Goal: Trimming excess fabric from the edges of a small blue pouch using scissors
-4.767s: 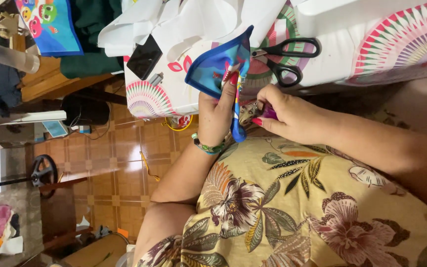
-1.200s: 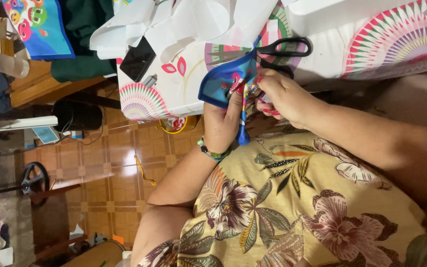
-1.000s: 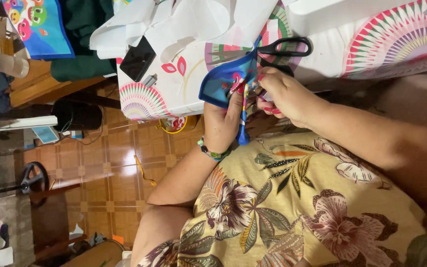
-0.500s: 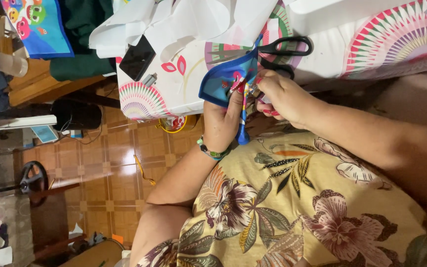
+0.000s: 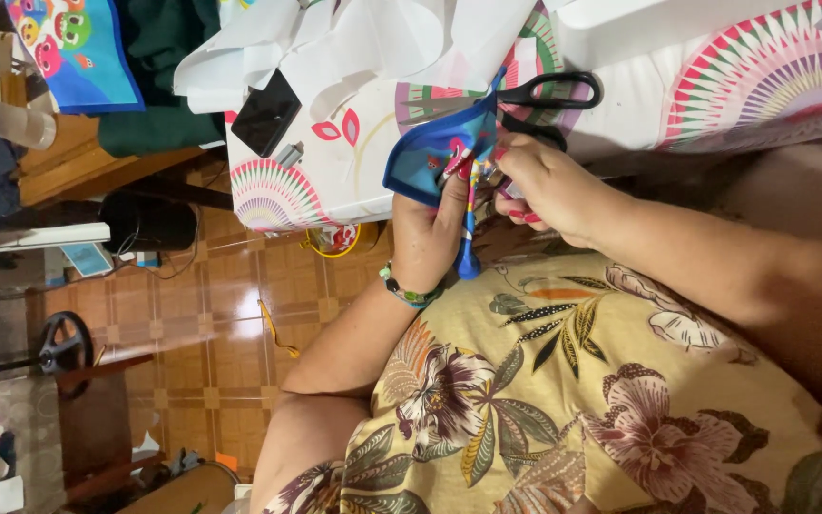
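left hand (image 5: 430, 243) fingers – clamped on blue fabric piece (image 5: 435, 152) | right hand (image 5: 549, 186) fingers – pinching it | unchanged

Home sewing corner: patterned tablecloth (image 5: 773, 76), black scissors (image 5: 549, 95), paper patterns (image 5: 373, 38), tiled floor (image 5: 211, 324).

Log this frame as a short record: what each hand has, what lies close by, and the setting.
Left hand: pinches a blue fabric piece with a striped cord hanging from it
Right hand: closed at the fabric's edge; what it holds is hidden
Scissors: black handles, lying on the table beside the hands
Table: patterned cloth, white paper pieces, a black phone
Setting: seated person, floral garment, tiled floor
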